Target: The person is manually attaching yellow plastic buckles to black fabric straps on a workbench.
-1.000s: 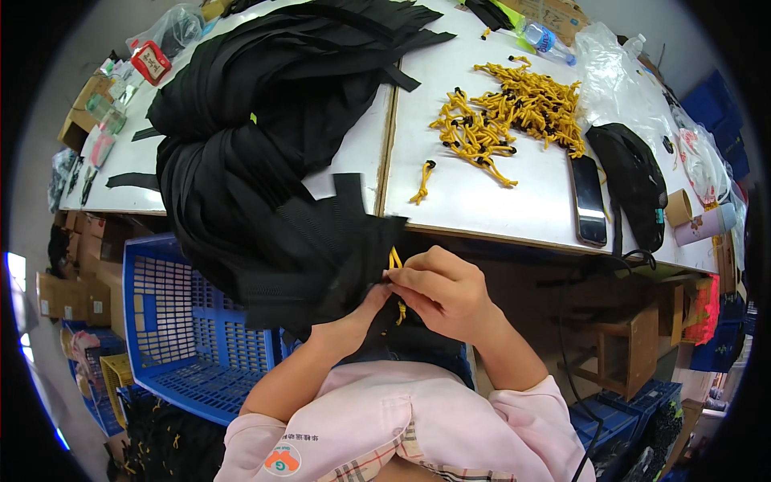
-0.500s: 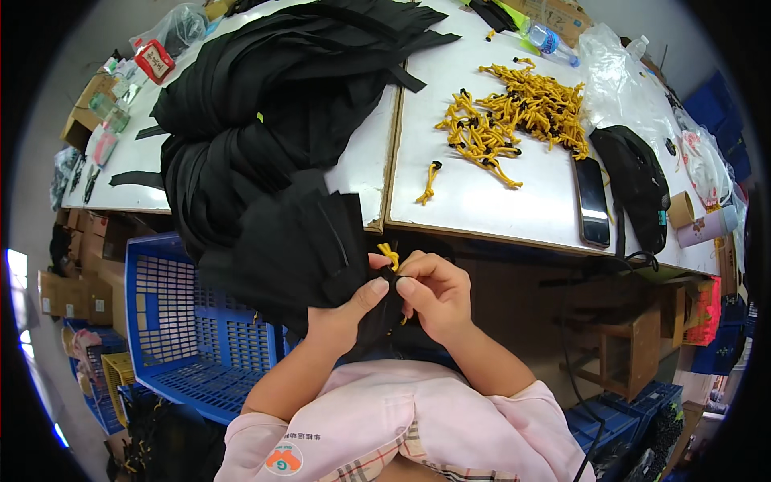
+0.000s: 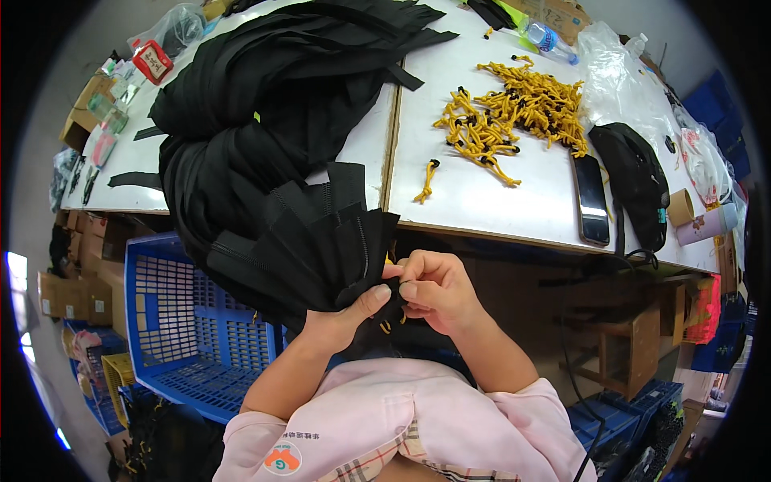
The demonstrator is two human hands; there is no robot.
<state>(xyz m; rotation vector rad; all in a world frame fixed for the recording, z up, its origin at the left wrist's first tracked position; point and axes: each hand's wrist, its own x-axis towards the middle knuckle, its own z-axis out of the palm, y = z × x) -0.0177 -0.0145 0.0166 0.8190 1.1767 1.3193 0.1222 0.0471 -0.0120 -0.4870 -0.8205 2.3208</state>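
Holding a fan of black zipper strips (image 3: 309, 229) between thumb and fingers of the left hand (image 3: 341, 320), just off the near edge of the bench (image 3: 474, 213); pressing thumb and fingertips of the right hand (image 3: 443, 293) together right beside, with a bit of yellow cord (image 3: 389, 261) just above. Cannot tell on what exactly. Could lose the fan through drag from the large black heap (image 3: 241, 88), draped over the near edge on the left. Might also catch a wrong layer, black against black, or drop the cord, being off the bench. Blocked across most of the bench's left half by that same heap, partly hiding a blue crate (image 3: 183, 395) below the near edge. See, right of the bench's seam, a pile of yellow cords (image 3: 540, 104), with one loose cord (image 3: 429, 181) closer to the near edge; toward the right edge, a phone (image 3: 591, 201), a black pouch (image 3: 638, 181) and a cup (image 3: 707, 226); toward the far edge, a bottle (image 3: 552, 42).
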